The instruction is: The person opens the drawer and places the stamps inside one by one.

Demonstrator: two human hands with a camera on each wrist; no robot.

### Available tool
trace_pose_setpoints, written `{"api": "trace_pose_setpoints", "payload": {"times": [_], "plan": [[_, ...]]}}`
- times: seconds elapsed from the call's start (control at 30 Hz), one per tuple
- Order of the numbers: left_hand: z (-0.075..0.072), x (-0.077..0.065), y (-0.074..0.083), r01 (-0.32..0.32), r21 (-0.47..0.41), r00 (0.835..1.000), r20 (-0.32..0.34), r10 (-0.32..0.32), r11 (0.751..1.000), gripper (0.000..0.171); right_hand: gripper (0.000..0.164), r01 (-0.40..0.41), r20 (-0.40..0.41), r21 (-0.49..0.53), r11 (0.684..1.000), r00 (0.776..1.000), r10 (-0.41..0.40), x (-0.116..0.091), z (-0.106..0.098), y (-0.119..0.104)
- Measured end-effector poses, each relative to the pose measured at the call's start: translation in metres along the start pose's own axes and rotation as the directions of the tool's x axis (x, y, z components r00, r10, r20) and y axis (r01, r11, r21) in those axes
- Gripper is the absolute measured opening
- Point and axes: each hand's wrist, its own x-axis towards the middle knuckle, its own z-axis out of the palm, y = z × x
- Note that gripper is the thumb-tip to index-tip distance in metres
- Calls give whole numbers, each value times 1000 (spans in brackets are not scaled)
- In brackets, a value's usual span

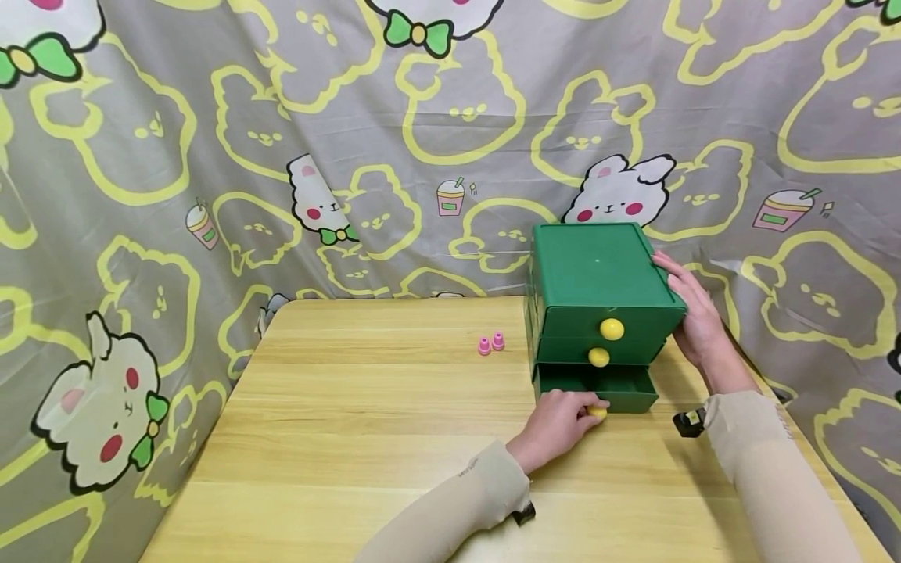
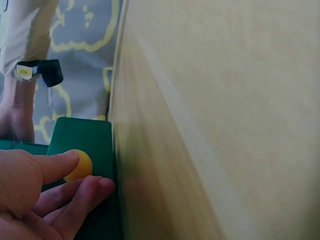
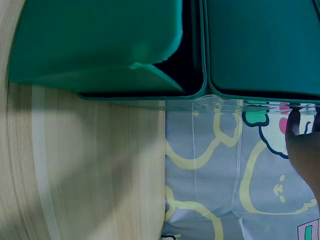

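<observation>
A green drawer box (image 1: 598, 270) with three stacked drawers and yellow round knobs stands at the right of the table. Its bottom drawer (image 1: 633, 400) is pulled partway out, and the part of its inside that shows holds nothing I can see. My left hand (image 1: 559, 422) pinches that drawer's yellow knob (image 2: 80, 167) between thumb and fingers. Against the right side of the box rests my right hand (image 1: 698, 317), its fingers extended along the upper edge. The right wrist view catches only part of this hand (image 3: 306, 155), beside the box.
Two small pink cone-like pieces (image 1: 491, 343) stand on the wooden table (image 1: 352, 414), left of the box. A patterned grey curtain (image 1: 338, 117) hangs behind and around the table. The box is close to the table's right edge.
</observation>
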Motion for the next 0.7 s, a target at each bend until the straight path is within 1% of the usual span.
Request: {"api": "trace_pose_setpoints", "payload": {"times": [0.17,0.37,0.57,0.7], "plan": [[1,-4,4,-29,43,1000,-8,30,999,24,48,1,1,0,1000,1000,-1,0,0,0],[0,-9,9,-61,70,998,-11,62,996,22,49,-2,1,4,1000,1000,2,0,0,-1],[0,-13,10,-79,88,997,1,80,993,23,49,-7,1,1,1000,1000,7,-1,0,-1],[0,-15,11,-77,82,997,15,76,994,24,48,-5,4,0,1000,1000,5,0,-1,0]]}}
